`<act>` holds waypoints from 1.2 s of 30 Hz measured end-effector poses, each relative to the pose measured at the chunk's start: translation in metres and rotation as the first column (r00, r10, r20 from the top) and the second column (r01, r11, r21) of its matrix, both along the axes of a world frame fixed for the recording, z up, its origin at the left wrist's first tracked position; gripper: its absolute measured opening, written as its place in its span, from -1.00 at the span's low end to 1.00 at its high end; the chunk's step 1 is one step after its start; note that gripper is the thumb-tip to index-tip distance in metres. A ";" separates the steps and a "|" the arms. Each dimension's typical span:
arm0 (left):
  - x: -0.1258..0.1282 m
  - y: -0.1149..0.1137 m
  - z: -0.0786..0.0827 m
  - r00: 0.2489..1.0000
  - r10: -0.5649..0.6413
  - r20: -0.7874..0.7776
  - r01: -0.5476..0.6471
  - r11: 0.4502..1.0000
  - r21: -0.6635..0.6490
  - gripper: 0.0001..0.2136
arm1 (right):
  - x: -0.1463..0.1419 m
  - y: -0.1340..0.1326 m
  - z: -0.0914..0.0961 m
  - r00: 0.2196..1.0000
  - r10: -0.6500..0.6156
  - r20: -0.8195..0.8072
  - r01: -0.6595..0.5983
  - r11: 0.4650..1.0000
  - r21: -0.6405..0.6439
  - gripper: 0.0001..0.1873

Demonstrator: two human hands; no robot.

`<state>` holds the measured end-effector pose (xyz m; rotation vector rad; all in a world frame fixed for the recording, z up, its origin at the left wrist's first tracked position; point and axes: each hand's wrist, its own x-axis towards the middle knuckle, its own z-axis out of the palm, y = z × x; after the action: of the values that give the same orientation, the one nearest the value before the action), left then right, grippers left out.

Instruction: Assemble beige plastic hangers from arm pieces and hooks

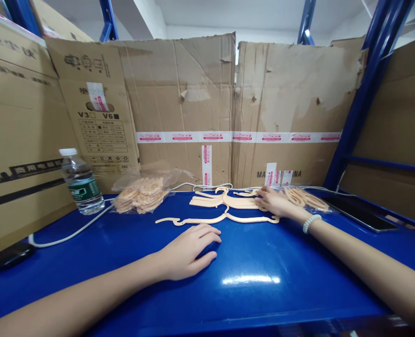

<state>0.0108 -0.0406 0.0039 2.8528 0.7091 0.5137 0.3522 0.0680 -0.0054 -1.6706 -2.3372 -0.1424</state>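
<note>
Cream plastic hanger pieces lie on the blue tabletop (pixel 256 252). Nearest to me is a spread-out hanger (pixel 200 220), its two arms meeting in the middle. Just behind it is a stack of hanger pieces (pixel 240 202), with curved hooks at its centre. My right hand (pixel 273 202) is at the right end of this stack, fingers bent around a hanger piece (pixel 245 193); the fingertips are partly hidden. My left hand (pixel 193 250) rests on the tabletop in front of the spread-out hanger, fingers loosely extended and holding nothing.
A plastic bag of cream pieces (pixel 142 194) lies left, beside a water bottle (pixel 83 182). Another bag of pieces (pixel 307 199) and a dark phone-like slab (pixel 360 213) lie right. A white cable (pixel 74 234) runs to a black object (pixel 10 256). Cardboard (pixel 182 103) walls the back.
</note>
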 end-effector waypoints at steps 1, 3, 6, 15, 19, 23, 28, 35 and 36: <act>0.000 0.000 0.000 1.000 0.000 0.001 0.000 1.000 0.000 -0.75 | 0.000 -0.001 0.002 1.000 -0.019 -0.003 0.019 1.000 0.019 -0.49; -0.001 -0.001 0.001 1.000 -0.006 0.014 0.006 1.000 -0.006 -0.75 | -0.002 -0.003 0.006 0.998 -0.051 -0.022 0.052 0.996 0.070 -0.48; 0.000 -0.001 0.000 0.998 0.016 0.063 -0.010 0.997 -0.083 -0.73 | -0.008 -0.009 0.014 0.991 0.007 -0.137 0.015 0.987 0.161 -0.46; 0.008 0.016 -0.018 0.805 0.340 0.486 0.097 0.733 -0.673 -0.46 | -0.079 -0.072 0.021 0.374 0.164 -0.913 -0.653 0.745 -0.133 -0.51; 0.011 0.014 -0.017 0.740 0.376 0.558 0.193 0.676 -0.711 -0.45 | -0.101 -0.096 0.019 0.153 0.000 -0.988 -0.831 0.541 -0.129 -0.62; 0.011 0.012 -0.011 0.558 0.477 0.679 0.163 0.739 -0.654 -0.39 | -0.099 -0.096 0.019 0.037 -0.131 -0.991 -0.850 0.517 -0.100 -0.66; 0.011 0.014 -0.011 0.468 0.584 0.663 0.208 0.656 -0.725 -0.21 | -0.094 -0.093 0.018 -0.030 -0.214 -0.976 -0.859 0.505 -0.084 -0.67; 0.018 0.006 -0.011 0.679 0.439 0.588 0.207 0.653 -0.728 -0.69 | -0.106 -0.107 0.017 0.042 -0.300 -0.953 -0.924 0.351 -0.151 -0.68; 0.018 0.005 -0.011 0.677 0.441 0.589 0.194 0.665 -0.721 -0.70 | -0.106 -0.108 0.016 0.061 -0.299 -0.952 -0.929 0.331 -0.164 -0.67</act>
<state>0.0290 -0.0355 -0.0068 1.5925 0.7272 1.0221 0.2458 -0.0395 0.0108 -0.4374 -1.4406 2.0449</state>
